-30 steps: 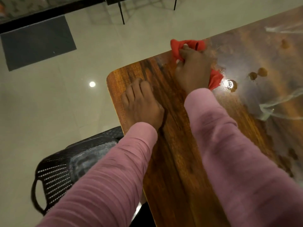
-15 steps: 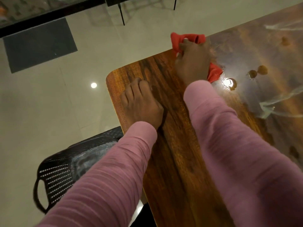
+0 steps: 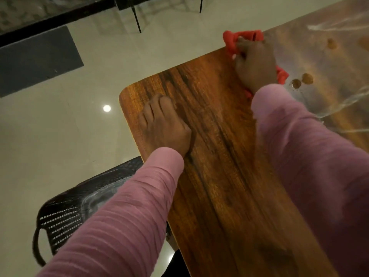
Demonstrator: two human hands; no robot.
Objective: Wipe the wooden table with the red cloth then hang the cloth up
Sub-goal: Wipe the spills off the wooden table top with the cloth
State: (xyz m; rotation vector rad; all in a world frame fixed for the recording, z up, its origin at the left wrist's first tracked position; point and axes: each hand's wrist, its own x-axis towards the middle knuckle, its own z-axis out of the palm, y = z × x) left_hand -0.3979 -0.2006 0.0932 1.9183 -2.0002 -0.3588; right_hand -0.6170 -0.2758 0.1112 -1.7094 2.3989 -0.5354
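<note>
Head view: the right hand (image 3: 256,64) is out at the far edge of the table (image 3: 219,156), clamped down on the cloth (image 3: 247,35). Its fingers (image 3: 240,54) are curled in, bunching the red fabric under the palm. The cloth sits right on that edge, along from the rounded corner. One fold pokes out beyond the knuckles and over the rim, and another tip shows on the wrist's right side.

The left hand (image 3: 163,128) is planted palm down near the corner, fingers (image 3: 157,105) straight and pressed together, flat on the wood and holding nothing. It sits well apart from the cloth. Both arms wear pink ribbed sleeves (image 3: 119,216).

Just right of the cloth sit two round brown spots (image 3: 307,78), side by side on a glossy patch of tabletop, with a third farther up. Down at the left, a black mesh chair (image 3: 65,214) is tucked against the table's near side. Beyond it lies pale shiny floor (image 3: 69,136), with a dark mat (image 3: 36,58) at the far left.
</note>
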